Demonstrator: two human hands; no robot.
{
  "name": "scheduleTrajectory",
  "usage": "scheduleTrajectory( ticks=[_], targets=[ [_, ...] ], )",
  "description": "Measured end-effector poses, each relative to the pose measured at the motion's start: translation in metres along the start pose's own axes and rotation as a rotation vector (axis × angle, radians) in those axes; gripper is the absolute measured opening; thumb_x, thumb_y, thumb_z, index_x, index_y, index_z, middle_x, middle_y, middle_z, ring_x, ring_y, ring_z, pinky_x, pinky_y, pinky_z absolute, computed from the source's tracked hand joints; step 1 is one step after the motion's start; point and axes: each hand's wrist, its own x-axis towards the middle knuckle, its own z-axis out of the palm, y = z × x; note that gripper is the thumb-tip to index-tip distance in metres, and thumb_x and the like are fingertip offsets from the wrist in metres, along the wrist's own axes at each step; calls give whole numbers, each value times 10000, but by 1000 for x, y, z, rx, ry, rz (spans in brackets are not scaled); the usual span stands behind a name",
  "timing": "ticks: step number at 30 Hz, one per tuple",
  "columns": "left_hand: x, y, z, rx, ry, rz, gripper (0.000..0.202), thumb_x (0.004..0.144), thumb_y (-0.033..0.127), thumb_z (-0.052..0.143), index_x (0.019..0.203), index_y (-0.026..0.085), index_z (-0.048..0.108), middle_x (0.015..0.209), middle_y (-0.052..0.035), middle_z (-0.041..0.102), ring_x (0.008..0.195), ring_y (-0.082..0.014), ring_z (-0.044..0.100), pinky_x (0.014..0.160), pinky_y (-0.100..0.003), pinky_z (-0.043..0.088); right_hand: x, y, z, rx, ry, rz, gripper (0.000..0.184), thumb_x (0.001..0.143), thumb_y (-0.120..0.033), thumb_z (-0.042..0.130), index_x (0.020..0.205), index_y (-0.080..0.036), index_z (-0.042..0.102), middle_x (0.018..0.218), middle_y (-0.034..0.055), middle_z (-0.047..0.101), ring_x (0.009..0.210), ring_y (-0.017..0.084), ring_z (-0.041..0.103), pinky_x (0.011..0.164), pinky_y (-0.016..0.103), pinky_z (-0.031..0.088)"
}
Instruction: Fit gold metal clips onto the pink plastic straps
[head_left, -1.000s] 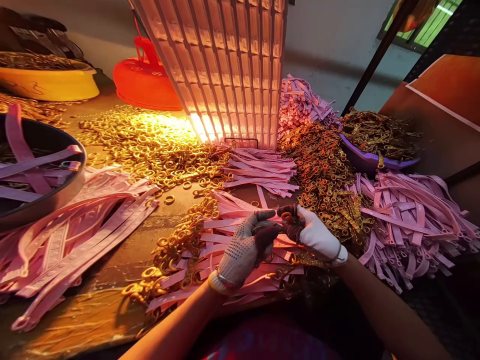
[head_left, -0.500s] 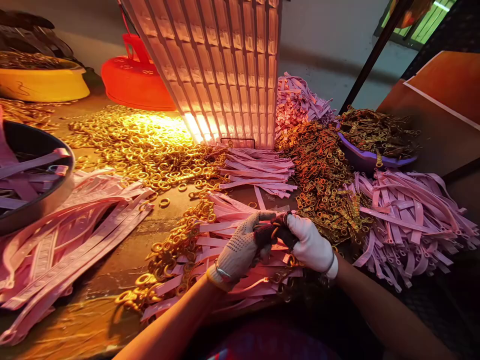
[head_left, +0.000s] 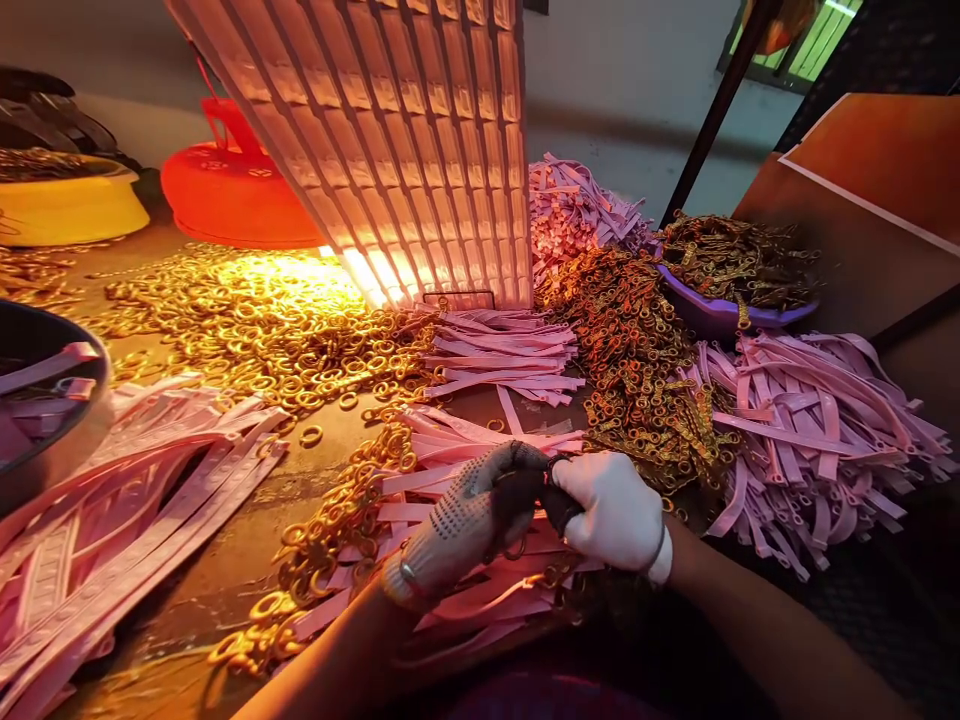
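Observation:
My left hand (head_left: pixel 469 515), in a dotted knit glove with dark fingertips, is closed, its fingers bent inward. My right hand (head_left: pixel 619 510), in a white glove with dark fingertips, is also closed and meets the left one fingertip to fingertip. Whatever they pinch is small and mostly hidden by the fingers. Beneath both hands lies a heap of pink straps (head_left: pixel 409 485), with gold rings (head_left: pixel 349 495) clustered along its left ends. Just beyond the right hand spreads a pile of small gold clasps (head_left: pixel 637 365).
A large heap of gold rings (head_left: pixel 247 320) glows under a red lamp (head_left: pixel 236 195). Ribbed panel (head_left: pixel 420 150) leans at the back. Pink straps (head_left: pixel 817 420) pile up at right, near a purple basin (head_left: pixel 720 312). At left are a yellow basin (head_left: pixel 75 210) and a dark bowl (head_left: pixel 90 420).
The view has shifted slightly, so the background sits further left. My hands remain together; the fingers have closed in, and a gold ring glimpsed between them earlier is now hidden.

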Motion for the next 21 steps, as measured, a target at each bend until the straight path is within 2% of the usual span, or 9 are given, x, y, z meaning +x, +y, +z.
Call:
scheduleTrajectory(
  ticks=[3, 6, 8, 10, 12, 13, 15, 17, 21],
  targets=[
    [6, 9, 3, -173, 44, -37, 270, 861, 438, 665, 957, 201, 576, 503, 79, 429, 363, -54, 304, 323, -146, 248, 4, -3, 9, -66, 104, 69, 144, 853, -271, 592, 922, -156, 644, 829, 95, 667, 729, 196, 572, 638, 274, 371],
    [23, 22, 6, -205, 47, -27, 315, 788, 419, 736, 957, 189, 606, 561, 69, 443, 388, -39, 318, 346, -138, 259, 10, 4, 12, 307, 75, 128, 197, 967, -280, 466, 894, -173, 615, 787, 51, 666, 679, 158, 552, 613, 237, 385],
    [47, 31, 4, -19, -26, -24, 344, 809, 461, 693, 993, 174, 646, 565, 47, 469, 394, -59, 356, 355, -160, 283, 13, 15, 9, 453, 73, 177, 202, 968, -261, 464, 834, -187, 596, 738, 25, 655, 633, 141, 528, 591, 225, 377],
    [84, 40, -1, 357, -77, 51, 367, 890, 483, 569, 1036, 164, 677, 574, 18, 509, 419, -94, 412, 394, -199, 342, 14, 29, 2, 399, 165, 258, 143, 929, -225, 502, 822, -195, 591, 699, 20, 639, 596, 145, 507, 587, 239, 366],
    [131, 46, -8, 850, 45, 250, 350, 942, 414, 473, 1020, 159, 699, 676, -32, 605, 538, -134, 526, 512, -233, 433, 14, 43, -5, 306, 294, 313, 89, 885, -182, 520, 847, -202, 598, 674, 25, 627, 596, 162, 512, 605, 257, 373],
    [155, 48, -12, 948, 89, 279, 276, 906, 339, 534, 997, 147, 711, 800, -72, 663, 684, -172, 600, 625, -257, 478, 13, 49, -8, 282, 346, 325, 93, 868, -163, 520, 862, -203, 603, 668, 30, 625, 614, 174, 526, 622, 264, 385],
    [197, 48, -19, 1066, 135, 286, 173, 837, 229, 600, 913, 125, 715, 937, -128, 686, 915, -238, 630, 793, -297, 489, 12, 59, -14, 279, 421, 327, 134, 852, -145, 506, 899, -200, 619, 663, 38, 623, 661, 196, 558, 659, 274, 413],
    [225, 44, -23, 1134, 154, 257, 120, 790, 168, 623, 852, 108, 706, 1001, -170, 679, 989, -275, 623, 874, -346, 473, 11, 67, -19, 297, 464, 329, 172, 865, -153, 488, 947, -193, 634, 662, 39, 622, 678, 205, 574, 673, 280, 432],
    [239, 38, -25, 1186, 180, 220, 100, 784, 149, 611, 817, 90, 685, 993, -183, 672, 955, -287, 632, 882, -411, 470, 11, 79, -25, 317, 490, 356, 250, 881, -164, 492, 1084, -188, 636, 736, 55, 664, 719, 223, 611, 715, 297, 468]
  ],
)
